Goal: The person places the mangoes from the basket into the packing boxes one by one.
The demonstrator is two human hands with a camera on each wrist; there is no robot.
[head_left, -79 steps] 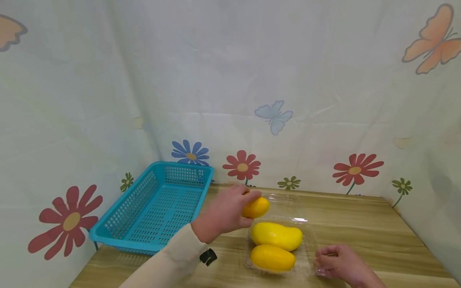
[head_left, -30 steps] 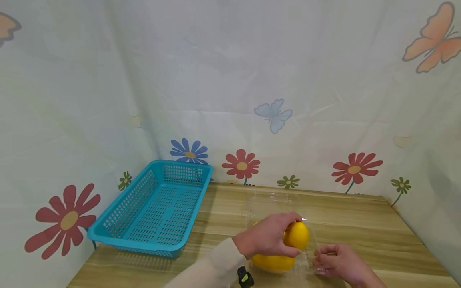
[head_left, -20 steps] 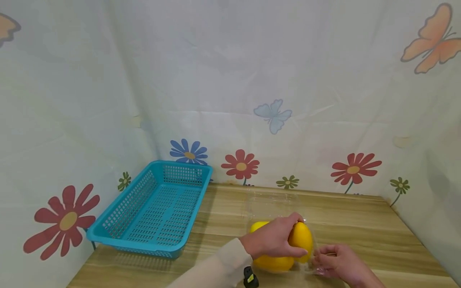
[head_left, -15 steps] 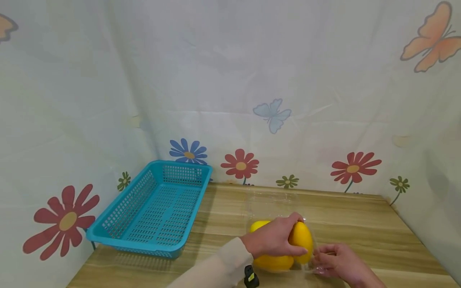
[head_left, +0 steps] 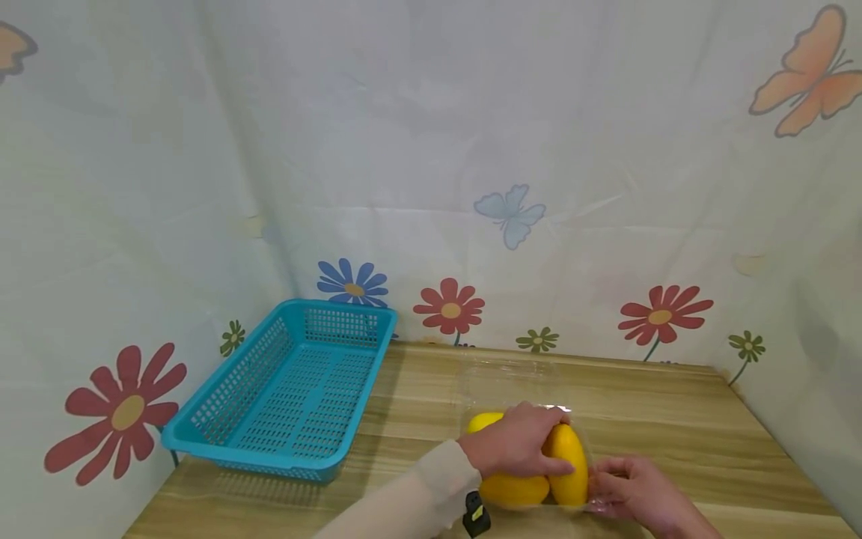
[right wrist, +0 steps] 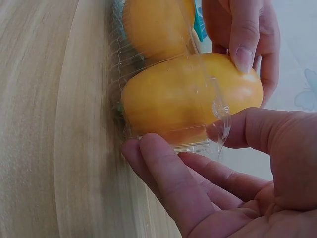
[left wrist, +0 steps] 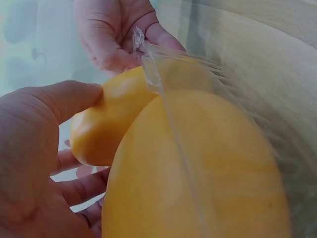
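My left hand (head_left: 515, 442) grips a yellow mango (head_left: 568, 466) at the right end of a clear plastic clamshell box (head_left: 512, 383), whose lid lies folded back. This mango stands crosswise to two others in the box. One is the near mango (head_left: 515, 491); the far mango (head_left: 483, 421) is mostly hidden by my left hand. In the left wrist view, the thumb presses the gripped mango (left wrist: 111, 121) beside a larger-looking mango (left wrist: 188, 173). My right hand (head_left: 643, 494) pinches the box's right wall, as the right wrist view shows with fingers outside and thumb at the rim.
A blue-green plastic basket (head_left: 313, 389) with slotted sides stands on the left of the wooden table (head_left: 680, 419). Behind and at both sides hangs a pale curtain (head_left: 431, 150) printed with flowers and butterflies.
The left hand has carried the mango from the box's back left to its right end, turned it crosswise and lowered it beside the others. The right hand has stayed at the box's edge.
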